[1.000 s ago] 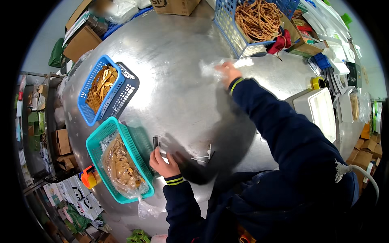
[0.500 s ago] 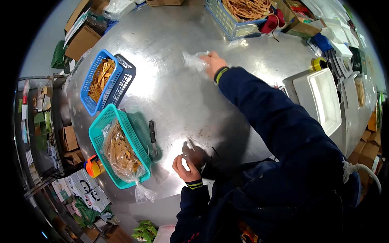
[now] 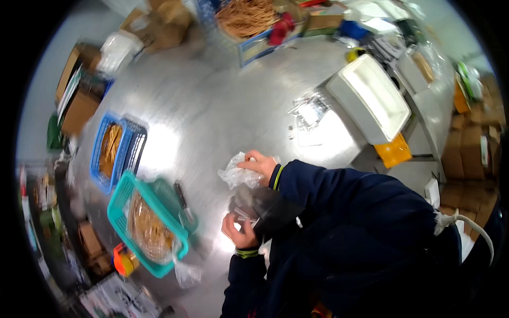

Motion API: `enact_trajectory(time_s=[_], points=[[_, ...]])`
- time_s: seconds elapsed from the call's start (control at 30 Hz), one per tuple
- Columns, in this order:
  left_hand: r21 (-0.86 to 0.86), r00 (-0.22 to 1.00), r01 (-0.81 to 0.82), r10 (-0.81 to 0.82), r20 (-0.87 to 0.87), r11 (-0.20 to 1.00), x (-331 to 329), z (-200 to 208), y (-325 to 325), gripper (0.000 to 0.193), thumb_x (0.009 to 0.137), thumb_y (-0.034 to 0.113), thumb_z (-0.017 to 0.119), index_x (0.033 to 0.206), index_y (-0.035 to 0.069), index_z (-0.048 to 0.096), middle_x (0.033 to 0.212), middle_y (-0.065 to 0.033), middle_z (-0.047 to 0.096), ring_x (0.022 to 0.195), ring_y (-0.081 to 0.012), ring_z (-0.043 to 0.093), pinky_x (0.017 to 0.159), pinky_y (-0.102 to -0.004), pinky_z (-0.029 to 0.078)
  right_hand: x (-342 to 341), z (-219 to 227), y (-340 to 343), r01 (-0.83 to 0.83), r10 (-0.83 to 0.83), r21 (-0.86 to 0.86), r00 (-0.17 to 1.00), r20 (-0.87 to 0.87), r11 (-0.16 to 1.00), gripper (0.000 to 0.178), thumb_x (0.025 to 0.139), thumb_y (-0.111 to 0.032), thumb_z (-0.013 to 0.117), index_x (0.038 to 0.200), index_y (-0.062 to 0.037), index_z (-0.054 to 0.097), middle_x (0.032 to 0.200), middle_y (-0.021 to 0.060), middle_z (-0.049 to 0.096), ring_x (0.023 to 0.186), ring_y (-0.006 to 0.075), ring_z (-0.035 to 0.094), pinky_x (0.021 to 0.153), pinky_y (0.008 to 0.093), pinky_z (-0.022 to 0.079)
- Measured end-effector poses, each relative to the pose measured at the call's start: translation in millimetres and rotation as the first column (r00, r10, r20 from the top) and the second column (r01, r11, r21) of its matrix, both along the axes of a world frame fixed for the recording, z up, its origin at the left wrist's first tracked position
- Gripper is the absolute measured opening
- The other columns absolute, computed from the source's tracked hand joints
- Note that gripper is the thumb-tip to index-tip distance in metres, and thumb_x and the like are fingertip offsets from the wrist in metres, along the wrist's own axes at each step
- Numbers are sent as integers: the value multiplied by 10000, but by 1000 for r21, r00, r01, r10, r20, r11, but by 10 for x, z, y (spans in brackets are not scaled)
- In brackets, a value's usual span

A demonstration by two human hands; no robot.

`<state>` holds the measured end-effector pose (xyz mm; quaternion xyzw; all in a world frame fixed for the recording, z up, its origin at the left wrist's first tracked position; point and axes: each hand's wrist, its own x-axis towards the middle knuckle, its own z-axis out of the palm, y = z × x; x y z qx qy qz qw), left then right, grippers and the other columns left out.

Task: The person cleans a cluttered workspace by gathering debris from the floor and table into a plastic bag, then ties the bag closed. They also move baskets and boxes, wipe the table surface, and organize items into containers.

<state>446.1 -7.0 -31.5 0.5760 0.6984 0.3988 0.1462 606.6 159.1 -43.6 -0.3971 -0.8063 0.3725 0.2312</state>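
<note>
My right hand (image 3: pixel 257 167) is closed on a crumpled clear plastic bag (image 3: pixel 232 172), low over the steel table (image 3: pixel 212 100). Close to the near edge, my left hand (image 3: pixel 241 235) has thumb and fingers apart in a curve, with nothing visible held. Thin pale strips (image 3: pixel 245 216) lie by its fingertips, partly in shadow. To the left of both hands rests a black-handled knife (image 3: pixel 181 196). Beside the knife stands a teal basket (image 3: pixel 119 204) with a clear bag of tan, flat pieces (image 3: pixel 148 230) in it.
Behind the teal basket, a blue basket (image 3: pixel 97 153) holds brown strips. A white foam box (image 3: pixel 366 100) stands at right, with clear plastic packets (image 3: pixel 310 114) beside it. A crate of orange rope (image 3: pixel 246 18) is at the far edge. An orange tape dispenser (image 3: pixel 123 259) sits at left.
My right hand has drawn back from the far middle of the table toward my left hand, bringing the crumpled plastic bag along. The left hand stays near the edge. The view has shifted.
</note>
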Motion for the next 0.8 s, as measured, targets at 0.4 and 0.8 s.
enact_trajectory(time_s=[0.4, 0.8], points=[[-264, 620, 636, -277, 734, 725, 3536, 864, 2096, 686, 699, 254, 640, 1207, -24, 273, 1143, -212, 392, 884, -243, 509, 637, -308, 460, 2068, -106, -656, 4, -23, 158, 993, 119, 987, 474, 608, -84, 565, 1070, -184, 519, 1005, 88, 474, 782, 266, 554, 620, 338, 472], [-189, 597, 227, 16, 802, 955, 3494, 434, 2124, 237, 666, 151, 544, 764, -64, 546, 742, -172, 580, 693, -244, 564, 634, -340, 421, 2677, 66, -891, -277, 266, 397, 960, 84, 875, 444, 603, -127, 542, 1047, -116, 532, 999, 115, 535, 807, 231, 563, 605, 320, 474]])
